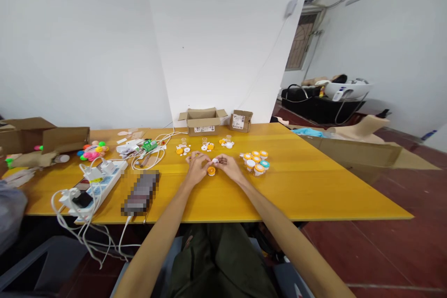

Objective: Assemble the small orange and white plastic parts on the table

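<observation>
Wooden table [296, 200], yellow-brown, against a white wall [223, 32]. Right hand [227, 166]: thumb and fingertips pinched on a small white piece [215, 161]. Left hand [197, 168]: fingers curled close to it; whether gripping, cannot tell. Orange-rimmed container [211, 171]: on the table, between the hands. Lidded jars [250, 164]: clustered beside the right hand. Small parts [187, 150]: three groups beyond the hands. Cardboard box [202, 124]: open, behind these.

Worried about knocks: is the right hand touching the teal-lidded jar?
Apart: the head view shows a white-lidded jar and tabletop between right hand and teal-lidded jar.
</observation>
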`<state>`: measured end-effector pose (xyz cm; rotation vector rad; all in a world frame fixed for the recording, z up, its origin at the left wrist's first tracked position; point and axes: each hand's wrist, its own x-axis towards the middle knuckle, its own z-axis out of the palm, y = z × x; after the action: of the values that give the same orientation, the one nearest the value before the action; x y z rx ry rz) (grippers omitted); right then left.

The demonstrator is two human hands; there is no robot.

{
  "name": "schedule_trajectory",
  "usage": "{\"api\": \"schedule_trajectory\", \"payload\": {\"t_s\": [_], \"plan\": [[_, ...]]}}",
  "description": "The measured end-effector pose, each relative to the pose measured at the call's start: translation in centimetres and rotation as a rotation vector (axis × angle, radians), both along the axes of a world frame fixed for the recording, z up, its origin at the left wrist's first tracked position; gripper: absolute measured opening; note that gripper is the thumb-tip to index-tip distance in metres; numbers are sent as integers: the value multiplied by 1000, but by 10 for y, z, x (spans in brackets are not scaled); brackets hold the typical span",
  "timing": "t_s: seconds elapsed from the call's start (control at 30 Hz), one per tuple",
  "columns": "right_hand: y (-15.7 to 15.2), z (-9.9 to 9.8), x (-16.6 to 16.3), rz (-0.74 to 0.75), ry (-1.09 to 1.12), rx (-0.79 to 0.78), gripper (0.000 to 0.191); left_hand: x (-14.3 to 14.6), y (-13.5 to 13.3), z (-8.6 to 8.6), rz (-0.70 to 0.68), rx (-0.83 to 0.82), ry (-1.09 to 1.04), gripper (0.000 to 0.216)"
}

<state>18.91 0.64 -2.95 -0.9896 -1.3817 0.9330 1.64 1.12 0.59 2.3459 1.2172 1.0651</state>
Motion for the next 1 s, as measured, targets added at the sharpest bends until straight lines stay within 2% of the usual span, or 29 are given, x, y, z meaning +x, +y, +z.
{"api": "schedule_trajectory", "payload": {"t_s": [0.17,0.33,0.57,0.7,0.83,1.0], "plan": [[-2,2,1,12,-3,-23,19,0,0,0,13,-14,0,6],[-4,2,0,41,-67,-45,19,-1,1,0,-28,-11,1,20],[-5,4,0,37,-47,-40,22,0,4,-1,-15,-40,-34,13],[-7,8,-2,9,-109,18,19,0,3,0,-7,-59,-72,10],[-11,10,-5,-25,-219,110,29,1,2,1,2,-79,-105,11],[-14,8,-6,-93,-321,150,39,1,1,2,-22,-95,-113,12]]}}
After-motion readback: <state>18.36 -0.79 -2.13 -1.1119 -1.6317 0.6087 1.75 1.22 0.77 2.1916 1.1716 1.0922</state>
